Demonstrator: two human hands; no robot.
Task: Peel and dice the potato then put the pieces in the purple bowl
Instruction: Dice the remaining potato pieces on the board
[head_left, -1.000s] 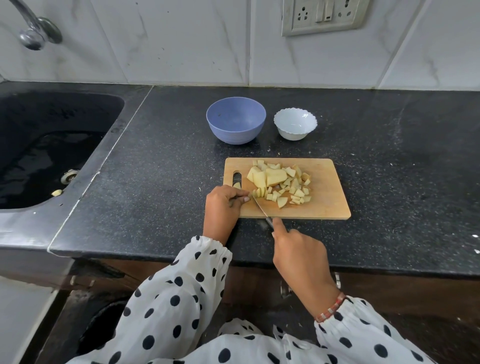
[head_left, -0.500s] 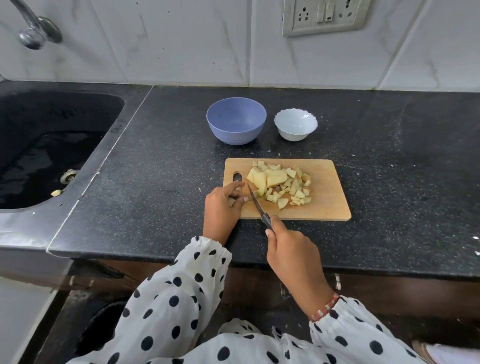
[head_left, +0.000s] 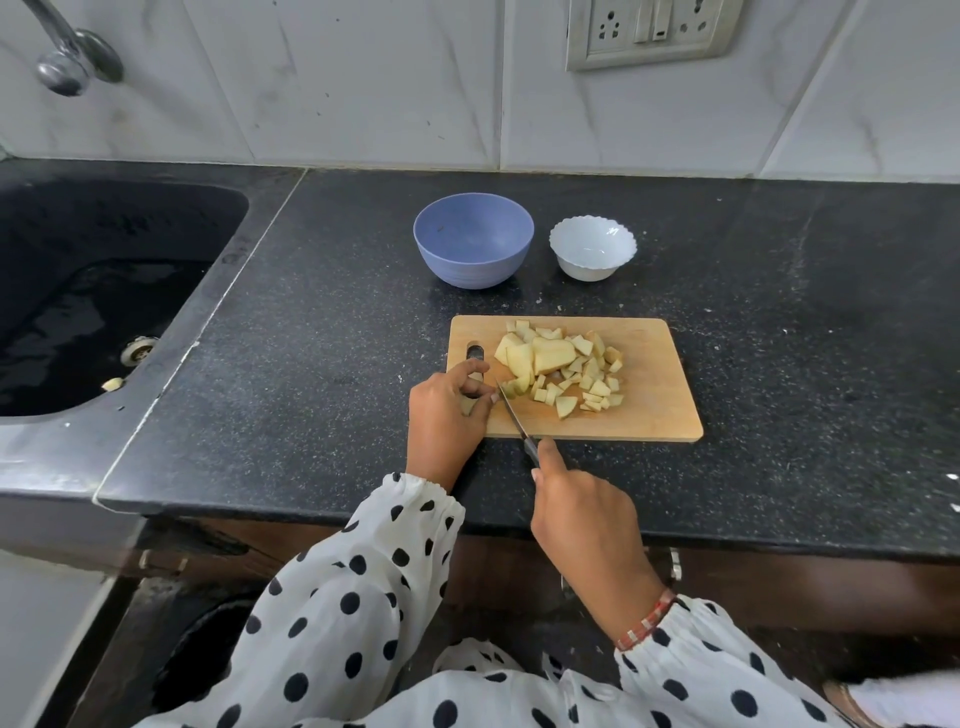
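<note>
Potato pieces (head_left: 562, 370) piled on board (head_left: 644, 395), mostly center-left; a few big chunks at the pile's 11 o'clock side, small dice spread toward 4 o'clock. Knife (head_left: 514, 415) blade lies diagonal, tip up near pile's 8 o'clock edge, handle running down to 5 o'clock off the board's near edge. R hand (head_left: 584, 519) grips knife handle, fingers curled round it, index finger stretched along the top. L hand (head_left: 447, 410) sits on board's left end at 9 o'clock of pile, fingers curled, pinching a small potato bit just left of blade; exact piece partly hidden by fingers. Purple bowl (head_left: 473, 240) at 12 o'clock past the board, w/ nothing from the pile in it, upright, apart from board. White bowl (head_left: 592, 248) just right of it, not touching. All on black counter (head_left: 779, 312). Sink (head_left: 104, 291) at 9 o'clock, tap (head_left: 72, 57) at 10 o'clock. Socket (head_left: 649, 31) on wall tiles at 1 o'clock. Polka-dot sleeves (head_left: 363, 597) on both arms, bracelet (head_left: 647, 621) on R wrist.
</note>
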